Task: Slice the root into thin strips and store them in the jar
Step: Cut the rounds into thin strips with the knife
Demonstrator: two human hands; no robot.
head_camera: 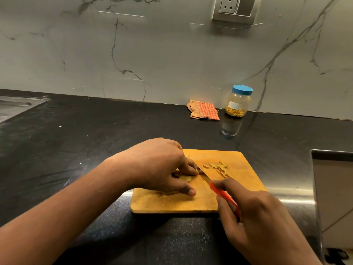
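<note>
A pale yellow root piece (184,177) is held down on the rectangular wooden cutting board (172,203) by the curled fingers of the left hand (158,165). A red-handled knife (224,196) is gripped in the right hand (254,217), its blade set against the root. Cut yellow strips (219,168) are scattered at two o'clock on the board. Well beyond, at one o'clock, a blue-lidded clear plastic jar (238,102) with strips at its bottom is seen beside a checked orange cloth (203,109).

Black desk (95,140) carried a wooden cutting board (172,201) at its near edge, approx. mid-way along. By the far edge, right of centre: checked cloth (204,109) w/ a blue-lidded jar (237,102) just beside it.
</note>
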